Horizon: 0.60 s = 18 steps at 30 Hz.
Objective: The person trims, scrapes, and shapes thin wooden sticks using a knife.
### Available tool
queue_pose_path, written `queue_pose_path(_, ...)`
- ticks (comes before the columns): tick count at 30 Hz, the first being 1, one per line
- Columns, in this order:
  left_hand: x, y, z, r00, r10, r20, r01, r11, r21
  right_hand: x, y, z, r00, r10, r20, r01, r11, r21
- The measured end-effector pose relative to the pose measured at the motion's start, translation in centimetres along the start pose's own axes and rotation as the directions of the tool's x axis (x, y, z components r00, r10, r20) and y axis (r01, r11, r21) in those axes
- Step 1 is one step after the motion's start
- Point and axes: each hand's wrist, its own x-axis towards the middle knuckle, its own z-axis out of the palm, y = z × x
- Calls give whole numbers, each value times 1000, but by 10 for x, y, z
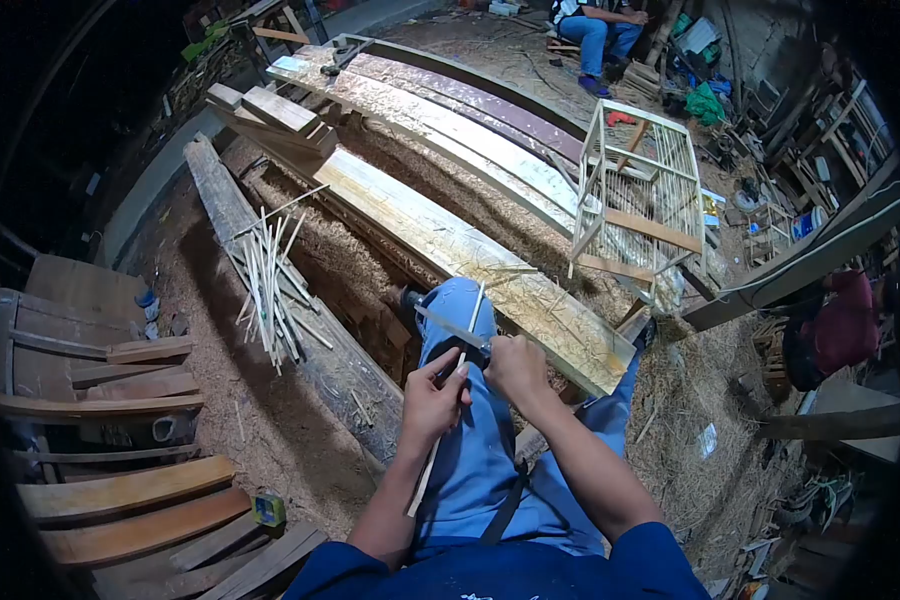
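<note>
My left hand [435, 398] is closed around a thin wooden stick [427, 478], which runs from near my lap up past my knee. In my right hand [517, 377] is the handle of a knife, its blade [450, 327] pointing left across the stick over my thigh. Both hands are close together above my jeans. Just beyond them lies a long pale plank [420, 220], strewn with shavings near its closer end. A bundle of thin sticks [268, 290] rests on a weathered beam [215, 190] to the left.
A slatted wooden frame [640, 190] stands at the right beyond the plank. Curved wooden pieces [130, 485] and a yellow tape measure [268, 510] lie at the lower left. Wood shavings cover the ground. A person in jeans [595, 40] sits at the back.
</note>
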Motion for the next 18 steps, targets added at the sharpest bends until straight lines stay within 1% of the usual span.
queue_pose_path(1, 2, 1, 2, 999, -35, -34, 35, 999, 2, -2, 0, -1, 1000, -10, 24, 9, 1000, 16)
queue_pose_path(2, 5, 0, 2, 999, -36, -28, 36, 999, 0, -3, 3, 4, 1000, -30, 8, 31, 999, -11)
queue_pose_path(4, 10, -6, -2, 996, -24, 86, 26, 999, -26, -7, 7, 4, 999, -38, 10, 38, 999, -14)
queue_pose_path(6, 15, -17, 0, 996, -14, 89, 18, 999, -49, -9, 10, 8, 999, -50, 16, 50, 999, -16)
queue_pose_path(8, 16, -26, 2, 996, -5, 86, 11, 997, -72, -8, 15, 19, 996, -59, -62, 58, 998, -13)
queue_pose_path(10, 10, -24, 7, 1000, -2, 13, 4, 992, -125, -6, 17, 25, 996, -59, -66, 58, 998, -21)
queue_pose_path(15, -1, -20, 12, 1000, 14, -20, -16, 991, -130, -10, 15, 24, 994, -53, -94, 48, 998, -48)
queue_pose_path(17, -3, -24, 11, 999, 11, -39, -15, 993, -113, -10, 15, 28, 999, 5, -52, -6, 1000, -24)
queue_pose_path(18, -3, -28, 9, 999, 27, -31, -30, 993, -116, -11, 14, 30, 999, 7, -51, -8, 1000, -24)
